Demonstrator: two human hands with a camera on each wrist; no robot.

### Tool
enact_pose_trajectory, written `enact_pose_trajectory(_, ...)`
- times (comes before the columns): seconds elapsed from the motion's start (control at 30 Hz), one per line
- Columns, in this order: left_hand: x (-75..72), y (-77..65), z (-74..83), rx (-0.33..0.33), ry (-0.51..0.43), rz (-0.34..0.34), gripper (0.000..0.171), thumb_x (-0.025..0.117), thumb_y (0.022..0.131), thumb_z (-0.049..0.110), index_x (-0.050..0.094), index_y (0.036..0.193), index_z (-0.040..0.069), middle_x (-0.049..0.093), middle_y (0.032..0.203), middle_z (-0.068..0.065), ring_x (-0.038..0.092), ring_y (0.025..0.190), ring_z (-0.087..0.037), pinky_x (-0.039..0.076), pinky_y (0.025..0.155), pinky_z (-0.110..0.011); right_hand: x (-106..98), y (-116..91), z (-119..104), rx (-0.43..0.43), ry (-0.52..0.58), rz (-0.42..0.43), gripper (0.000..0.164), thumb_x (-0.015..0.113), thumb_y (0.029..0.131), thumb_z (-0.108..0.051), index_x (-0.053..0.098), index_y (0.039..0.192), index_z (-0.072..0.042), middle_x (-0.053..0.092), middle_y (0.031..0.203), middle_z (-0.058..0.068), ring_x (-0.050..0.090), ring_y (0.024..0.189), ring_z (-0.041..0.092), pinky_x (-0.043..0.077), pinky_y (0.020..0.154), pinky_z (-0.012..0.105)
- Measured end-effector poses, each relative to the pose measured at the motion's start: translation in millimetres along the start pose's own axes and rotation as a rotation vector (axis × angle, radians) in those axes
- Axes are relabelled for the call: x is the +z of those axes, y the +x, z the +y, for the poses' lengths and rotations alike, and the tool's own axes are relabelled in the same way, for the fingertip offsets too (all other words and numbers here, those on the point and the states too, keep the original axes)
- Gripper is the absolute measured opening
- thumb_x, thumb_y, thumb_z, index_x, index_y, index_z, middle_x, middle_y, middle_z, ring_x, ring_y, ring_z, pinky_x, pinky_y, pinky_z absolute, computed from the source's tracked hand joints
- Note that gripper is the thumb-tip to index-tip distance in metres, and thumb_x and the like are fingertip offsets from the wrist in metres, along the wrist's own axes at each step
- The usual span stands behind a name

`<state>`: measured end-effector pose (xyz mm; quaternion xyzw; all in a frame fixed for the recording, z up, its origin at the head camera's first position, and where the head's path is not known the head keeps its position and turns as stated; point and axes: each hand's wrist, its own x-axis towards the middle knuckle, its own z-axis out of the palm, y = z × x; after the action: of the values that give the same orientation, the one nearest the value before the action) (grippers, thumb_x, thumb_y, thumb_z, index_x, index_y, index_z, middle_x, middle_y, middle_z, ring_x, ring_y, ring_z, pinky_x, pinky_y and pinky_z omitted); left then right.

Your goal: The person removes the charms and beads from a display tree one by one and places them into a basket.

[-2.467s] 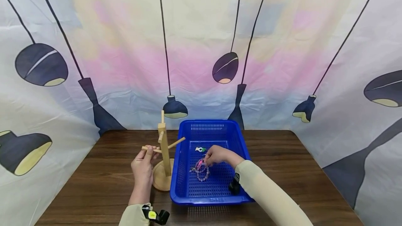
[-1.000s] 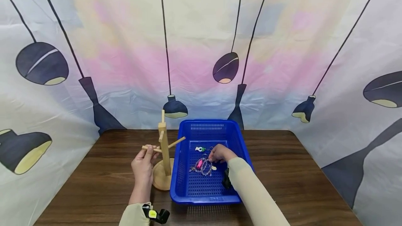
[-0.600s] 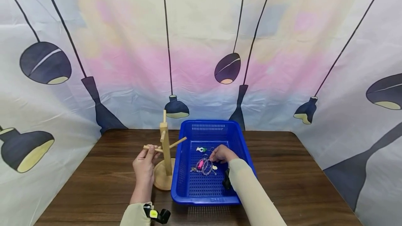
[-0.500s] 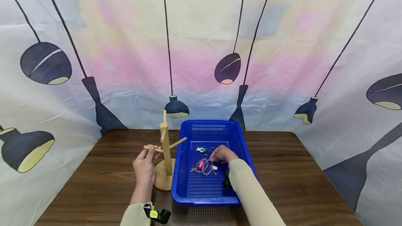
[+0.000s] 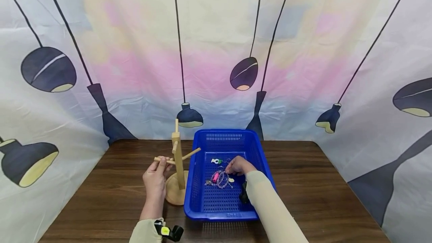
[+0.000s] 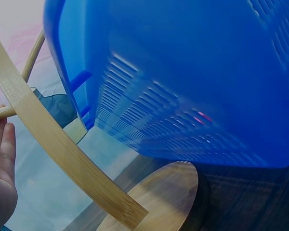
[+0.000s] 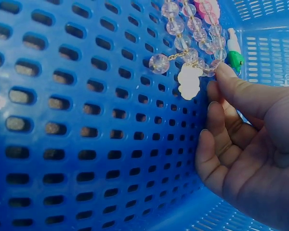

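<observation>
In the head view my left hand (image 5: 155,179) grips a peg (image 5: 164,160) of the wooden stand (image 5: 179,164), which stands upright on its round base at the basket's left side. My right hand (image 5: 239,165) reaches into the blue plastic basket (image 5: 221,216). In the right wrist view its thumb and forefinger pinch the edge of a clear, pinkish beaded bracelet (image 7: 175,25) with a pale flat charm (image 7: 189,82) on a fine chain. Close by lie a bright pink piece (image 5: 215,177) and a white-and-green keychain (image 5: 216,161). The left wrist view shows the stand's post (image 6: 62,149) beside the basket wall.
The basket and stand share a dark wood table (image 5: 303,183). Other pegs (image 5: 191,153) stick out of the stand, one towards the basket's rim. A printed cloth (image 5: 216,48) with lamp pictures hangs behind the table.
Since the earliest frame my right hand has shifted slightly to the right and the bracelet has moved with it, bringing the pale charm into view. My left hand has stayed on the peg.
</observation>
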<state>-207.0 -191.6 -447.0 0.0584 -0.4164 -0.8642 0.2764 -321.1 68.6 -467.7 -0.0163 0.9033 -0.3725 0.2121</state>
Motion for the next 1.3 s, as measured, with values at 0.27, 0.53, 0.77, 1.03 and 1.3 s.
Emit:
enact_pose_trajectory(0.27,-2.4,0.5,1.4,0.014,0.011,-0.013,0.023,0.065,0.099,0.005,0.075,0.080,0.014,0.077,0.076,0.005,0.076,0.074,-0.004,0.064,0.070,-0.015,-19,-10,-19,-0.079,-0.064,-0.042,0.023,0.065,0.102,-0.020,0.077,0.108,-0.001,0.077,0.104,0.013,0.065,0.085,0.017,0.056,0.070,0.029)
enact_pose_trajectory(0.53,-2.8,2.4,8.6,-0.012,0.021,-0.024,0.023,0.065,0.098,0.002,0.074,0.079,0.013,0.077,0.076,0.004,0.076,0.072,-0.004,0.064,0.067,-0.015,-89,-54,-65,-0.340,-0.012,-0.010,0.031,0.058,0.106,-0.029,0.071,0.114,-0.003,0.072,0.118,0.018,0.061,0.085,0.013,0.051,0.068,0.023)
enact_pose_trajectory(0.77,-9.1,5.4,18.0,-0.072,0.125,-0.038,0.027,0.063,0.099,0.001,0.073,0.078,0.015,0.076,0.075,0.006,0.074,0.072,-0.002,0.064,0.068,-0.014,-118,-112,-48,-0.485,0.048,0.024,0.032,0.053,0.109,-0.028,0.068,0.122,-0.003,0.070,0.120,0.020,0.066,0.105,0.032,0.059,0.085,0.036)
enact_pose_trajectory(1.03,-13.5,5.8,24.0,-0.121,0.140,-0.067,0.027,0.063,0.099,0.000,0.074,0.079,0.014,0.076,0.077,0.006,0.075,0.073,-0.002,0.064,0.068,-0.015,-108,-146,26,-0.447,0.322,0.076,0.039,0.051,0.109,-0.024,0.059,0.123,0.011,0.070,0.103,0.005,0.063,0.088,0.009,0.059,0.077,0.026)
enact_pose_trajectory(1.3,-17.7,3.5,26.9,-0.136,0.159,-0.093,0.028,0.064,0.098,-0.002,0.074,0.078,0.015,0.077,0.077,0.006,0.074,0.073,-0.002,0.064,0.067,-0.015,-86,-166,89,-0.248,0.580,0.192,0.027,0.050,0.110,-0.027,0.059,0.125,-0.006,0.068,0.096,-0.015,0.065,0.087,0.004,0.058,0.077,0.024)
